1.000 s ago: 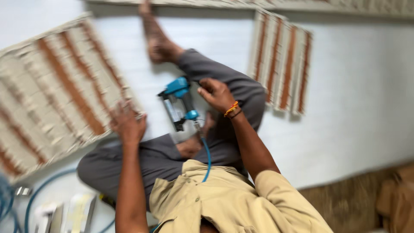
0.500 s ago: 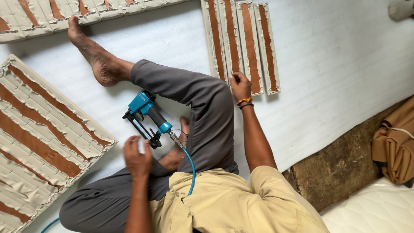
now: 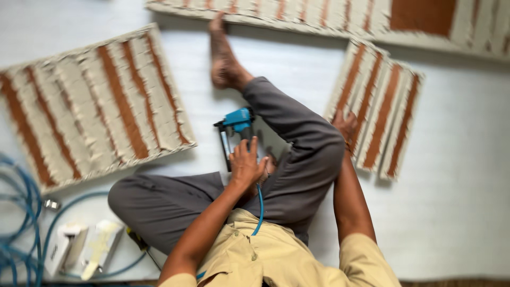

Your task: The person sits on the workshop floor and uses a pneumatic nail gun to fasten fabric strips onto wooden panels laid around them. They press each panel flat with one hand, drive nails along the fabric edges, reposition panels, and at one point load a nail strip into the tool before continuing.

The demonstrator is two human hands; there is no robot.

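At the far left edge, coils of blue air hose [image 3: 18,223] lie on the white floor [image 3: 462,212], with a small metal fitting [image 3: 51,204] beside them. In the lower left, 2 small pale boxes [image 3: 85,247] rest inside a loop of the hose. Above them, in the upper left, a large panel [image 3: 90,103] of cream strips with brown stripes lies flat and tilted in the frame.

At the centre, the person sits on the floor in grey trousers and a tan shirt, 1 bare foot [image 3: 223,58] stretched toward the top of the frame. The left hand [image 3: 247,165] is wrapped around the grip of a blue and black pneumatic stapler [image 3: 234,133], fingers curled shut on it. The stapler sits just left of the raised knee, body uppermost in the frame, and a thin blue hose [image 3: 260,212] runs from below the hand down over the shirt.

Right of centre, the right hand [image 3: 345,125] lies on the near left edge of a smaller striped panel [image 3: 380,125], fingers spread flat and apart, touching it; a bangle shows at the wrist. This panel lies in the right middle of the frame. Along the top edge, a long striped panel [image 3: 329,16] spans from centre to the upper right corner. The view is motion-blurred.
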